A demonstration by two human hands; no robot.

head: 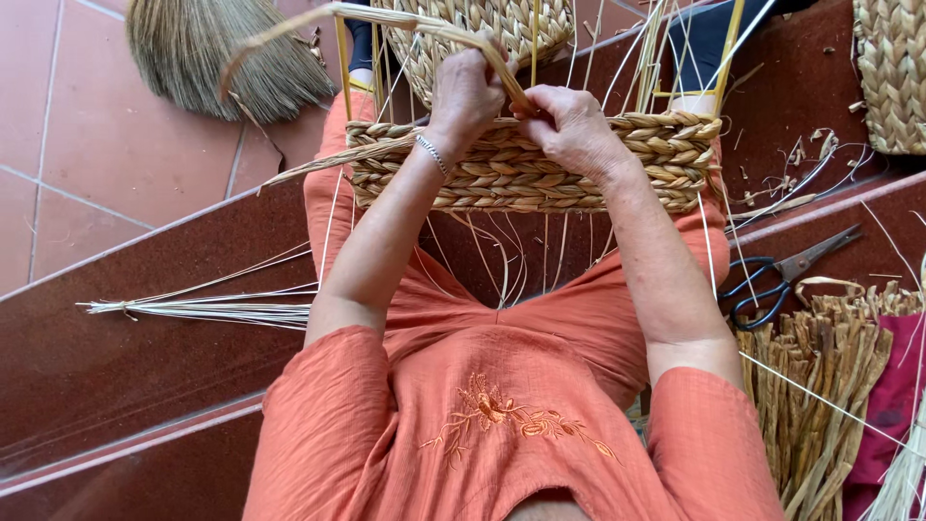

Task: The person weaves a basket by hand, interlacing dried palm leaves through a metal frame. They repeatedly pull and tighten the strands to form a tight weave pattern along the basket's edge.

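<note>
A half-woven basket point(526, 166) of braided straw-coloured fibre rests on my lap, with thin upright stakes rising from its wall. My left hand point(465, 92) and my right hand point(571, 125) are both closed on a flat fibre strand point(424, 27) at the basket's top edge. The strand runs up and to the left from between my fingers. A silver bracelet sits on my left wrist. I wear orange clothes with an embroidered flower.
Black-handled scissors point(783, 274) lie on the step to my right, above a bundle of dried fibre stalks point(830, 376). A bundle of thin pale reeds point(207, 309) lies at my left. A broom head point(224, 53) and another woven basket point(892, 72) sit farther off.
</note>
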